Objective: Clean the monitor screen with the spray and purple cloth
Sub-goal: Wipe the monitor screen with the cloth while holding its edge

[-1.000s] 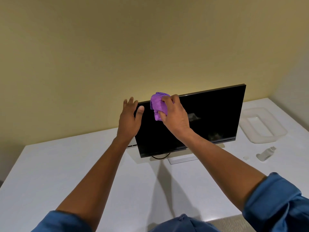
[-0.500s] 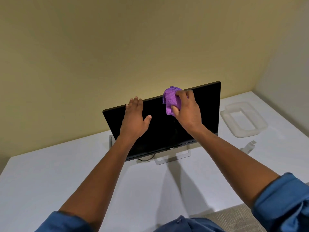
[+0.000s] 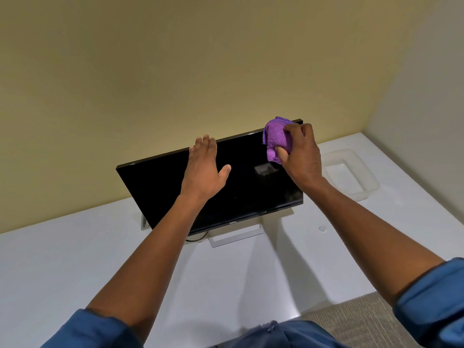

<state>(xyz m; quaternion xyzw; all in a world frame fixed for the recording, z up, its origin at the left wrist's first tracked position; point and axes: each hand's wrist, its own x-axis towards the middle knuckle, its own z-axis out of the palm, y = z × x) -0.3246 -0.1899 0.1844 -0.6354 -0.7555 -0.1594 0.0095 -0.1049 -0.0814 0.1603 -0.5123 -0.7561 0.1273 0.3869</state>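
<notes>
A black monitor [image 3: 160,187] stands on a white desk against a yellow wall, its screen dark. My right hand [image 3: 302,156] grips a bunched purple cloth [image 3: 276,139] and presses it to the screen's top right corner. My left hand [image 3: 204,169] lies flat against the upper middle of the screen, fingertips over the top edge and fingers apart. The spray bottle is hidden behind my right forearm.
A clear plastic tray [image 3: 351,175] sits on the white desk [image 3: 75,259] right of the monitor. A small white cap [image 3: 322,228] lies beside my right forearm. The monitor's stand [image 3: 236,237] and a black cable [image 3: 197,239] show below the screen. Carpet shows at the desk's front right.
My right hand has slid the cloth rightwards along the screen's top, from the left part to the top right corner. My left hand has shifted from the left edge to the upper middle.
</notes>
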